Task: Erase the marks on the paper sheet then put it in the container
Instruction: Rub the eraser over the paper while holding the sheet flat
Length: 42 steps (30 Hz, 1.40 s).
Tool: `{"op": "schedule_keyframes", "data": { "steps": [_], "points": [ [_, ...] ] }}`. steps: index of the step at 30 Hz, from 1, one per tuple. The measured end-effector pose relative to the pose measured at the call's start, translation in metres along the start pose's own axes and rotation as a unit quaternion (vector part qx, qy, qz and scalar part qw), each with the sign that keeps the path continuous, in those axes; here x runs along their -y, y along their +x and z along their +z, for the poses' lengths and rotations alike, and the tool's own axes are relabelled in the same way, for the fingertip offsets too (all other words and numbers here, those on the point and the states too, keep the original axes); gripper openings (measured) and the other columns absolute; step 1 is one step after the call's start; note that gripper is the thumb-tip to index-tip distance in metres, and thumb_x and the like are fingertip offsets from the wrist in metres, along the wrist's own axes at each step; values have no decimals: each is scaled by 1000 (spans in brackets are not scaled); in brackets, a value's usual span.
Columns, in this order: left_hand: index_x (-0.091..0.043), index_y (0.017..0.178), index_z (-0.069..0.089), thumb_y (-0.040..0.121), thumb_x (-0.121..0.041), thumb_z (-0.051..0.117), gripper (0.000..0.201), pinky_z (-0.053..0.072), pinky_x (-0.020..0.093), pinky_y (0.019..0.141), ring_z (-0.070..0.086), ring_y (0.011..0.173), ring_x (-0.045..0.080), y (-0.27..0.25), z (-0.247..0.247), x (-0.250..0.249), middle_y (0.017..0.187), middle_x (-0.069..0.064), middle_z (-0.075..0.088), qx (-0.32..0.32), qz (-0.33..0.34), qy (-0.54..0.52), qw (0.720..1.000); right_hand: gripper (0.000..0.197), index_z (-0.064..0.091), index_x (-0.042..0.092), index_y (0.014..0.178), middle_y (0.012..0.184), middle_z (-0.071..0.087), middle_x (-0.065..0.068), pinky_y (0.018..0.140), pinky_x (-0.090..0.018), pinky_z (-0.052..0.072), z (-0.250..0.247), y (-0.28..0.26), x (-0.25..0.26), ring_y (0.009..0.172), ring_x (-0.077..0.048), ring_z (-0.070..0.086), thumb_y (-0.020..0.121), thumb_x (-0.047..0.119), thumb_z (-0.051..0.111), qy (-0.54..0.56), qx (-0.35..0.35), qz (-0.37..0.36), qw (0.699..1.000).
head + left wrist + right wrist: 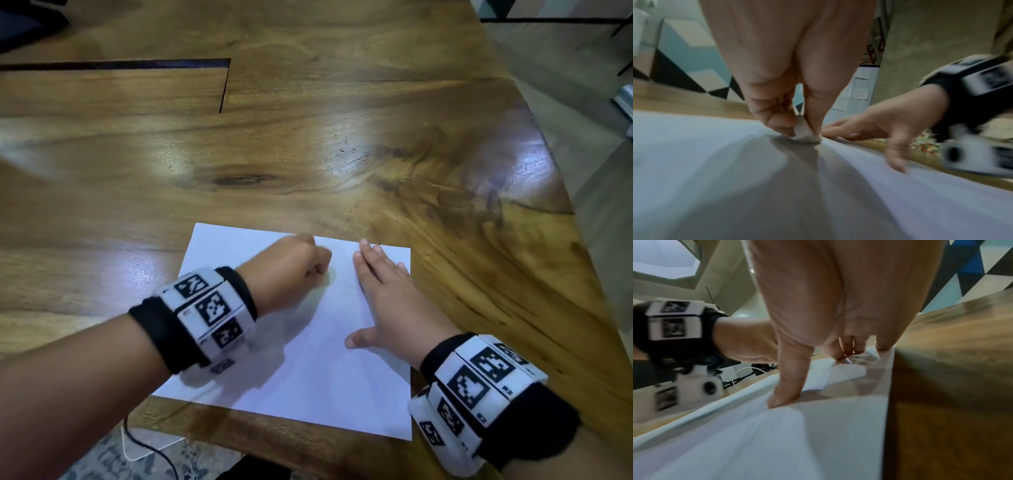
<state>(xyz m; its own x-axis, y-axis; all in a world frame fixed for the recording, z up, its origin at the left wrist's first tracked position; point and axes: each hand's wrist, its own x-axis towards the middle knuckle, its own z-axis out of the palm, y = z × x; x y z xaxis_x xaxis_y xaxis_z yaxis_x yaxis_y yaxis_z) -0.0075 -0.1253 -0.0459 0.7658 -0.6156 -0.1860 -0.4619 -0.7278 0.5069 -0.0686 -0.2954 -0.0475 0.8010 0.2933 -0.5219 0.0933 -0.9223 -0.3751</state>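
Erasing step underway: eraser pinched in left hand & pressed on paper sheet, sheet pinned by flat, spread right hand; marks to be cleared next, container not in view.

Eraser mostly hidden by fingers.

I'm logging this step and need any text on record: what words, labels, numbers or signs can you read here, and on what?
"LIGHT" (uncertain, blurred): top line of a small paper note on a pale panel in the background, left wrist view; its second line is unreadable.
Wrist bands: black-and-white square code patterns, no words; tiny characters beside them too small to read.
Paper sheet: no readable writing.
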Motion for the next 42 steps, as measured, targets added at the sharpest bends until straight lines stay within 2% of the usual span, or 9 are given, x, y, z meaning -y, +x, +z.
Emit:
{"op": "schedule_keyframes", "data": {
  "steps": [5,10,15,21,27,31,35,39,42],
  "points": [
    [-16,70,61,78,-15,56,10,35,20,62,52,67,19,-45,12,-6,75,0,50,117,71,-36,990,118,-17,13,148,153,-31,4,117,-29,-10,0,-1,1,142,-10,-25,77,46,71,0,0,-1,1000],
    [-12,75,60,81,-22,60,11,30,18,57,46,68,16,-8,-4,-4,77,2,51,12,5,-22,1000,118,-18,13,148,153,-31,3,116,-30,-10,-1,-1,1,142,-11,-26,77,47,71,-7,2,1,1000],
    [-8,74,59,81,-14,60,10,36,28,65,51,71,23,-9,9,-12,77,5,50,30,15,-18,999,118,-17,13,148,153,-32,3,117,-30,-9,0,0,0,142,-11,-25,77,47,71,-9,3,0,1000],
    [-17,79,66,80,-14,60,7,42,26,67,57,75,19,-56,10,-5,83,2,58,166,65,-19,984,118,-18,12,148,153,-31,3,116,-30,-10,1,0,-1,142,-12,-25,77,47,71,-11,4,-1,1000],
    [-8,73,61,78,-13,60,8,29,23,60,53,71,25,-12,1,-11,77,10,56,60,58,0,997,118,-17,12,148,153,-31,3,116,-30,-10,0,-1,1,142,-12,-25,77,47,71,-12,7,2,1000],
    [-15,69,61,79,-16,60,10,33,23,60,45,65,12,-59,16,-5,74,-3,48,125,77,-16,989,118,-18,12,148,153,-32,3,117,-30,-9,0,0,-1,142,-11,-25,77,47,70,-13,10,4,1000],
    [-19,77,67,79,-12,61,9,37,16,63,56,72,13,-85,13,0,79,-7,50,183,64,-27,981,117,-18,12,147,153,-31,3,118,-31,-9,1,0,0,142,-11,-25,78,48,70,-16,11,7,1000],
    [-12,69,63,76,-14,63,6,34,20,62,54,68,20,-43,1,-5,73,3,53,80,47,-27,995,118,-18,12,148,153,-31,3,117,-31,-9,0,0,1,142,-11,-26,78,47,70,-14,13,8,1000],
    [-10,67,60,79,-11,62,11,41,30,62,52,66,21,-40,5,-4,73,3,49,70,59,-28,995,118,-18,12,147,153,-32,3,117,-31,-9,-1,0,1,142,-12,-25,78,47,70,-16,15,9,1000]
  ]
}}
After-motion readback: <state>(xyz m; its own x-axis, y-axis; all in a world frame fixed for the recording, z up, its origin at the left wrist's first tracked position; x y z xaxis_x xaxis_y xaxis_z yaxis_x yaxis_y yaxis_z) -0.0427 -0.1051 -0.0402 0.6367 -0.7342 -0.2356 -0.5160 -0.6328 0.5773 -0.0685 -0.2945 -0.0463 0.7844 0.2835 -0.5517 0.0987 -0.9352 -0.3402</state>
